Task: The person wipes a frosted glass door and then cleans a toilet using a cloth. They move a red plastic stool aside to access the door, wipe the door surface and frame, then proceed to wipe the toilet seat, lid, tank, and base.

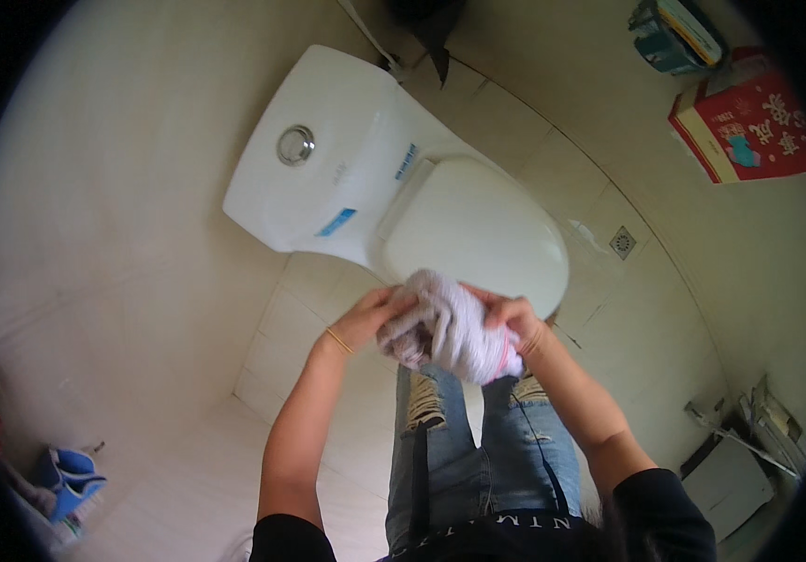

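Observation:
Both my hands grip a bunched, pale pinkish-white cloth point(459, 328) with a pink edge on its right side. My left hand point(370, 317) is closed on its left side, fingers partly tucked into the folds, with a yellow band at the wrist. On the other side my right hand point(515, 320) pinches the cloth near its upper right. The bundle is held in front of my thighs, just before a white toilet point(478, 220) whose lid is down. In this view the cloth overlaps the lid's near edge.
A round silver flush button point(295, 145) tops the tank. The tiled floor has a square drain point(622, 243) right of the toilet. A red box point(749, 126) and a green container point(673, 37) are at upper right. Blue items point(71, 482) lie at lower left, a grey bin-like object point(726, 487) at lower right.

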Action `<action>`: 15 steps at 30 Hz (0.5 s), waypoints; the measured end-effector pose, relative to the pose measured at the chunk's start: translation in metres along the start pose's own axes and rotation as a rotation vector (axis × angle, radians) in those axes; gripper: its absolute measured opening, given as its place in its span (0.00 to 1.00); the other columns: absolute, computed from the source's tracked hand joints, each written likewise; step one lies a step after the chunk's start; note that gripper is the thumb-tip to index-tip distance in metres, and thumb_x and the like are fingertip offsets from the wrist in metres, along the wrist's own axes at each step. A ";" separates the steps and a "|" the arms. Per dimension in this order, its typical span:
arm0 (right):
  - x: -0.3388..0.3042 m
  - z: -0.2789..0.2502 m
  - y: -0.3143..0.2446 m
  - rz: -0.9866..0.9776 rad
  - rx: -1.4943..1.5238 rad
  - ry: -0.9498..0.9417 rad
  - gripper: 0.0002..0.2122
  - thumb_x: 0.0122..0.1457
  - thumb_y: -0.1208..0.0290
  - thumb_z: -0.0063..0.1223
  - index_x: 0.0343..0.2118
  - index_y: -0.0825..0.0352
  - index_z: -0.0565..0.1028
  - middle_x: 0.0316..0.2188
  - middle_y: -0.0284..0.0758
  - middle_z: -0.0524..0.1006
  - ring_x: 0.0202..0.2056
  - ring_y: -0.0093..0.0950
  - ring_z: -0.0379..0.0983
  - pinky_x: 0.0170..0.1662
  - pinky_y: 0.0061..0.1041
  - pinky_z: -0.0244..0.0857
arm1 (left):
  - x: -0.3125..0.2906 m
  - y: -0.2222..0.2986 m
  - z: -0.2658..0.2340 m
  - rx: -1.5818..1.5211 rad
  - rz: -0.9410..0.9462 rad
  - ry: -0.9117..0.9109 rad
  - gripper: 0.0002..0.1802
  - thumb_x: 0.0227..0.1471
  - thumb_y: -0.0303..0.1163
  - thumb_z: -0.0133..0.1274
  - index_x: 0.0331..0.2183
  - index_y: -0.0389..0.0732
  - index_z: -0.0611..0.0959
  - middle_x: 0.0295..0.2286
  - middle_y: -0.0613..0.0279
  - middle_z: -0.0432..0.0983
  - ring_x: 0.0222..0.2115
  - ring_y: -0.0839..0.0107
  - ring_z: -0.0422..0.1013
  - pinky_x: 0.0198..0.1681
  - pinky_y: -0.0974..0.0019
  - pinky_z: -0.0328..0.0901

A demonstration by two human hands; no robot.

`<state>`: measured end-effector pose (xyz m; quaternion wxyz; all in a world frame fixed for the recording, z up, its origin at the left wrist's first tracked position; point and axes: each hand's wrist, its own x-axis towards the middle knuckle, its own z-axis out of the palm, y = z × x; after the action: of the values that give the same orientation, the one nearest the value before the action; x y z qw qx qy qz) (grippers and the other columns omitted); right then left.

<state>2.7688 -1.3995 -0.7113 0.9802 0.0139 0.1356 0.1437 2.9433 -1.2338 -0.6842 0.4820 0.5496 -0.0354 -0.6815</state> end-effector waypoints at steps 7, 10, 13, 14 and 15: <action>-0.114 -0.042 -0.040 0.150 -0.667 0.108 0.36 0.44 0.66 0.60 0.57 0.65 0.55 0.50 0.37 0.64 0.53 0.31 0.57 0.56 0.30 0.51 | -0.002 0.027 0.084 -0.446 0.254 0.219 0.20 0.48 0.36 0.52 0.41 0.33 0.74 0.37 0.55 0.73 0.38 0.66 0.71 0.43 0.66 0.65; -0.128 -0.011 -0.034 -0.086 -0.476 0.257 0.35 0.44 0.74 0.60 0.56 0.67 0.56 0.50 0.37 0.64 0.52 0.31 0.60 0.55 0.29 0.53 | -0.004 0.019 0.102 -0.648 0.327 0.271 0.22 0.49 0.37 0.51 0.43 0.33 0.73 0.39 0.54 0.72 0.40 0.65 0.70 0.44 0.63 0.65; -0.141 -0.021 -0.065 -0.231 -0.420 0.445 0.26 0.48 0.76 0.56 0.51 0.72 0.61 0.44 0.42 0.70 0.45 0.29 0.68 0.49 0.28 0.62 | -0.006 0.021 0.121 -0.659 0.383 0.260 0.23 0.49 0.40 0.51 0.43 0.33 0.72 0.40 0.56 0.71 0.41 0.64 0.69 0.45 0.63 0.64; -0.145 -0.025 -0.079 -0.221 -0.368 0.433 0.24 0.49 0.75 0.55 0.50 0.73 0.63 0.41 0.42 0.72 0.42 0.29 0.70 0.48 0.27 0.64 | -0.007 0.018 0.124 -0.645 0.413 0.299 0.23 0.49 0.40 0.51 0.43 0.33 0.73 0.40 0.56 0.71 0.41 0.64 0.69 0.45 0.63 0.63; -0.147 -0.004 -0.088 -0.147 -0.439 0.419 0.26 0.48 0.69 0.55 0.49 0.77 0.63 0.40 0.40 0.72 0.39 0.27 0.71 0.45 0.22 0.64 | -0.010 0.010 0.122 -0.652 0.444 0.325 0.23 0.49 0.40 0.51 0.43 0.34 0.73 0.40 0.56 0.71 0.41 0.64 0.68 0.46 0.63 0.63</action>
<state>2.6568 -1.5257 -0.6828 0.9183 -0.2377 0.3010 0.0978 2.8536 -1.2907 -0.6231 0.7649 0.4477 0.1410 -0.4412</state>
